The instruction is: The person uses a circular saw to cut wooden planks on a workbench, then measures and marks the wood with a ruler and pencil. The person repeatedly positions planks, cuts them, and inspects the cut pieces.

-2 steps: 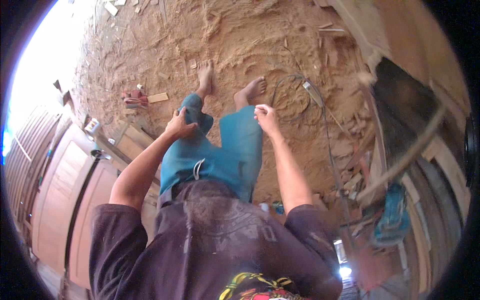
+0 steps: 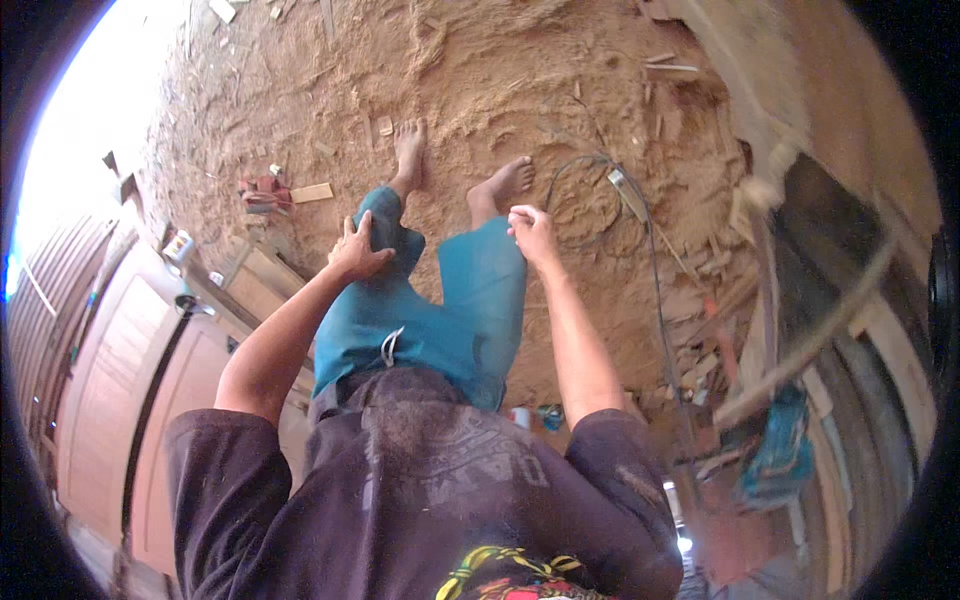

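Observation:
My left hand [image 2: 358, 250] lies on the blue trousers [image 2: 395, 305] at my left knee, thumb and fingers spread, holding nothing. Over the right knee, my right hand [image 2: 532, 236] has its fingers curled in, and no object shows in them. A white drawstring [image 2: 391, 346] hangs at the waist of the trousers. Beyond the knees, my bare left foot [image 2: 409, 150] and right foot [image 2: 505, 182] rest on the floor of brown sawdust [image 2: 480, 80].
To the right, a dark cable [image 2: 652, 265] trails past a white socket block [image 2: 616, 178]. A red object [image 2: 266, 193] lies by a wood offcut [image 2: 312, 193] on the left. Wooden panels [image 2: 120, 380] stand at lower left. Long boards and a blue object [image 2: 780, 450] are at lower right.
The view has shifted slightly, moving the boards and dark sheet at the right edge a little. Both hands keep their places at the knees.

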Demonstrator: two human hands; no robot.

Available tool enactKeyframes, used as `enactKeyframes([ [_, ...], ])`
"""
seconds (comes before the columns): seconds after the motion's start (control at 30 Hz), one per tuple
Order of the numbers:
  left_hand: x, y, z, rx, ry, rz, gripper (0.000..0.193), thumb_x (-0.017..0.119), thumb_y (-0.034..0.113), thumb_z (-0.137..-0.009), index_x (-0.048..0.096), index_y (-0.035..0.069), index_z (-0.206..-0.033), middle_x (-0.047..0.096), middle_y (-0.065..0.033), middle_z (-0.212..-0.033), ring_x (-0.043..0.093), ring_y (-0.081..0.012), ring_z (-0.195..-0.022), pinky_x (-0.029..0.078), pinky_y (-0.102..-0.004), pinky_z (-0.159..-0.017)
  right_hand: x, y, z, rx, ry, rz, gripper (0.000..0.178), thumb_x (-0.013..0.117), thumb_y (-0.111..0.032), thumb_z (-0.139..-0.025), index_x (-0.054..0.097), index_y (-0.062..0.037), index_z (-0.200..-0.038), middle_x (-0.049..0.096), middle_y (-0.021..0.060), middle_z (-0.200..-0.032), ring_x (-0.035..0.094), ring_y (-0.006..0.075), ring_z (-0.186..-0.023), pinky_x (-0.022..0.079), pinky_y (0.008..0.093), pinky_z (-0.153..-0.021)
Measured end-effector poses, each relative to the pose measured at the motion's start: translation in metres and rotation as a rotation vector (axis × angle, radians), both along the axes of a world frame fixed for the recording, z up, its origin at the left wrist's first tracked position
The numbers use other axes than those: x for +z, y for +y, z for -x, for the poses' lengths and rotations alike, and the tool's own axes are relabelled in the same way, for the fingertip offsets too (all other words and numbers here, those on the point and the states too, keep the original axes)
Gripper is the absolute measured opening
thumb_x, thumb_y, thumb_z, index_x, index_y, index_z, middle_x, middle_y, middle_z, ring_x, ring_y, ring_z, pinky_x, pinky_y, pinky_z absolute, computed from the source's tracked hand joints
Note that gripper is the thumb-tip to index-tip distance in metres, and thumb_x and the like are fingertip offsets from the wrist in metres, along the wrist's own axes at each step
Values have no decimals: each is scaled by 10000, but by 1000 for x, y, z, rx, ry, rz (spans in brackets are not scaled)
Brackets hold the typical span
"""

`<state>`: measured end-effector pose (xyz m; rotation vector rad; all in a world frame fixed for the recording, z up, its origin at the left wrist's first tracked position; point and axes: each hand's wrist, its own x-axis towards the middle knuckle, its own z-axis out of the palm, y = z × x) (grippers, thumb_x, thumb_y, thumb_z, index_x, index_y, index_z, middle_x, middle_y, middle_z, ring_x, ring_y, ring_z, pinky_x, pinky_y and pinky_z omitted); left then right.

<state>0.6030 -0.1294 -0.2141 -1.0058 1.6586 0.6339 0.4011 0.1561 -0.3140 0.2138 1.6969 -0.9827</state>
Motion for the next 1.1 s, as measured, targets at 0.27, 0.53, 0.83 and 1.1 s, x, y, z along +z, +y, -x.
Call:
enactKeyframes([
  [0.27, -24, -17, 19, -52, 305, 322, 574, 754, 356, -836, 589, 153, -1347, 498, -144, -1452, 462, -378, -1348, 425, -528, -1051, -235, 3, 72, 440, 408, -67, 438, 699, -205, -938, 624, 4, -1316, 700, 198, -1171, 685, 302, -1053, 545, 399, -931],
  [0.53, -39, -44, 27, -97, 396, 366, 534, 765, 309, -825, 612, 161, -1315, 507, -117, -1442, 464, -360, -1340, 405, -497, -1051, -348, 32, 108, 905, 744, -593, 581, 738, -237, -882, 576, -27, -1398, 611, 295, -1335, 580, 441, -1270, 462, 510, -1083],
  [0.83, -36, -60, 34, -60, 401, 233, 488, 738, 336, -857, 628, 154, -1296, 524, -94, -1435, 475, -332, -1337, 409, -482, -1041, -237, 17, 95, 917, 773, -225, 293, 611, -87, -910, 689, -77, -1193, 659, 237, -1202, 650, 460, -1091, 530, 560, -939],
  [1.1, -31, -68, 8, -125, 346, 100, 784, 724, 342, -867, 382, 105, -1531, 377, -199, -1568, 342, -413, -1465, 364, -603, -1115, -3, -104, 62, 372, 1016, 105, 160, 603, -69, -863, 688, -103, -993, 656, 131, -1049, 658, 355, -978, 536, 461, -837],
])
